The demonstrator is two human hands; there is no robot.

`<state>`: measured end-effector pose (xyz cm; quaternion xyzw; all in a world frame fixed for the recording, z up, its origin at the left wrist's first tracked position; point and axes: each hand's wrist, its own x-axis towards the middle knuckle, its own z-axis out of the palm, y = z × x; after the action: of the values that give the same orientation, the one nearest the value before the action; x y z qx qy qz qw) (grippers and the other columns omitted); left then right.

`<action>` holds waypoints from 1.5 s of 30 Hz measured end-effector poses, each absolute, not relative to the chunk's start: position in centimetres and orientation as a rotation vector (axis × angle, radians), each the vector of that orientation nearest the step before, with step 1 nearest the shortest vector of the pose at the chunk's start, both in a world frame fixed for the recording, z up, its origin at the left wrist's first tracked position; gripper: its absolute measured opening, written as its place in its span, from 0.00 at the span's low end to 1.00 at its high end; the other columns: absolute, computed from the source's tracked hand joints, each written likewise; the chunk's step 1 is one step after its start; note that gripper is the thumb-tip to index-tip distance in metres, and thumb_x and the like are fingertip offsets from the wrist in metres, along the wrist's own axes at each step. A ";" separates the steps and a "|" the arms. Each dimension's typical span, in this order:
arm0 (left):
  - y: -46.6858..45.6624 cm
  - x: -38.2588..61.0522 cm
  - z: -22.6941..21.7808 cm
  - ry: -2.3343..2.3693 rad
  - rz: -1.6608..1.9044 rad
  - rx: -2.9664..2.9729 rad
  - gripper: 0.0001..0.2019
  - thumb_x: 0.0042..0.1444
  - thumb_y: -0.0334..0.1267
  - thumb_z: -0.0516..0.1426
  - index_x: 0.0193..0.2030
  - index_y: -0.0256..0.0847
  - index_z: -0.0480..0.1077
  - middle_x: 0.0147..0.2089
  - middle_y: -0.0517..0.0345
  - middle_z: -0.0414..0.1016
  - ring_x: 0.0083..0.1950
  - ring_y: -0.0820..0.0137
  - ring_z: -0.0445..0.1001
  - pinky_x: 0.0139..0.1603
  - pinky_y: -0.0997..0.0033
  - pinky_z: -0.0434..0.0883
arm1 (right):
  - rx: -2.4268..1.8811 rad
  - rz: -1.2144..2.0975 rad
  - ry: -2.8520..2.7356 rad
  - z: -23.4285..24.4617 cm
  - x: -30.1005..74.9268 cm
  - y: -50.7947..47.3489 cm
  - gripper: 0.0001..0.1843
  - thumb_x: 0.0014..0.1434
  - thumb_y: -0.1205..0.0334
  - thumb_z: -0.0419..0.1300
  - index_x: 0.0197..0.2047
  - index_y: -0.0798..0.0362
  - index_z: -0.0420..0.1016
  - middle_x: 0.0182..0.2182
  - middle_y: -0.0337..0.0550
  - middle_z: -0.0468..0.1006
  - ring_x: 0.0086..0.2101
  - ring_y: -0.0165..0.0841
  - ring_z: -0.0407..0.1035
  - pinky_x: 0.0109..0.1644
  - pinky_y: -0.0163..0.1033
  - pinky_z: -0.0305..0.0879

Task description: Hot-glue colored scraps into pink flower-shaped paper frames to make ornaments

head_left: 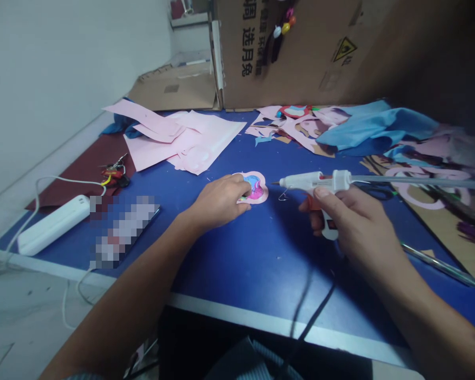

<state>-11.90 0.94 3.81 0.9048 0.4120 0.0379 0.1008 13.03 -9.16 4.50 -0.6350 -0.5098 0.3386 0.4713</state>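
My left hand rests on the blue table, fingers curled down onto the edge of a small pink craft piece with blue and magenta layers. My right hand is closed around the handle of a white hot glue gun. The gun's nozzle points left, a short way right of the craft piece and apart from it. A clear glue stick sticks out of the gun's back toward the right. The gun's black cord runs down off the table's near edge.
Pink paper sheets and cut scraps lie at the back, with blue fabric at the right. A cardboard box stands behind. A white power strip, keys and a blurred flat object lie left. Another glue stick lies right.
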 end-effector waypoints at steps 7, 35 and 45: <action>0.9 -11.6 4.0 1.219 0.073 2.721 0.11 0.72 0.34 0.57 0.52 0.43 0.82 0.59 0.47 0.83 0.64 0.53 0.79 0.61 0.54 0.77 | -1.541 0.820 -1.262 4.3 13.1 -9.2 0.27 0.68 0.35 0.66 0.32 0.51 0.84 0.20 0.40 0.77 0.21 0.33 0.70 0.26 0.38 0.62; 1.5 -12.8 3.7 1.200 0.151 2.669 0.11 0.70 0.35 0.62 0.57 0.42 0.81 0.63 0.47 0.83 0.66 0.53 0.80 0.68 0.53 0.76 | -1.550 0.867 -1.237 4.6 12.9 -9.3 0.28 0.67 0.35 0.67 0.32 0.52 0.83 0.20 0.39 0.76 0.20 0.30 0.66 0.24 0.37 0.61; 2.4 -13.7 3.3 1.258 0.251 2.572 0.24 0.70 0.44 0.64 0.70 0.44 0.76 0.80 0.44 0.72 0.80 0.49 0.70 0.81 0.47 0.68 | -1.547 0.858 -1.256 4.7 12.8 -9.3 0.27 0.69 0.36 0.66 0.32 0.52 0.83 0.20 0.39 0.76 0.21 0.31 0.69 0.26 0.37 0.61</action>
<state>-13.71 2.36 3.35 0.8869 0.4338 0.0866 0.1334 12.85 -9.29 4.71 -0.6304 -0.5120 0.3497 0.4672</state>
